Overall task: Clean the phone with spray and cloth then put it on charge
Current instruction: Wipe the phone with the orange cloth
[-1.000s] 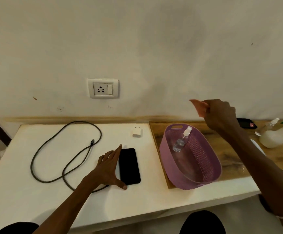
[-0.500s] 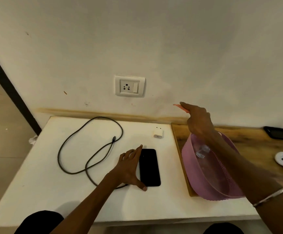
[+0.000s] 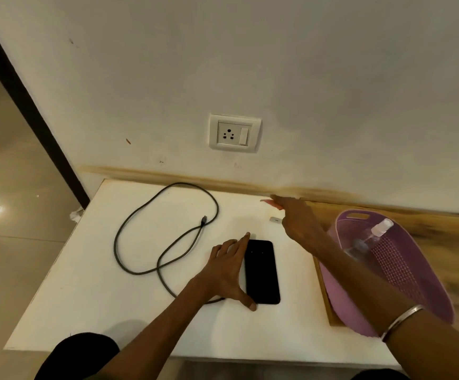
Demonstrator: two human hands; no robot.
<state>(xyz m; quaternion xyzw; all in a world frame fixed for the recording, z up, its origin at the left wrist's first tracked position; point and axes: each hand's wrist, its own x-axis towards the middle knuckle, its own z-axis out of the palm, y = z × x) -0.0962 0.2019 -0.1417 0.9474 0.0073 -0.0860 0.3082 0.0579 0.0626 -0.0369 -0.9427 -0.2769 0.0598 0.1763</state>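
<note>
Right hand (image 3: 295,218) hides most of the charger (image 3: 275,219).

No readable writing anywhere in this view. The phone (image 3: 261,271) lies dark, its screen showing only a few faint dots, no characters. The wall socket (image 3: 234,133) carries no legible marking on its plate or switch. The spray bottle (image 3: 371,237) in the purple basket (image 3: 403,272) shows no label that can be made out.

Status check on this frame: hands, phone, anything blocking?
Left hand flat beside phone, steadying it. Right hand pinching pink cloth over adapter. Spray bottle in purple basket. Cable unplugged, nothing blocking.
</note>
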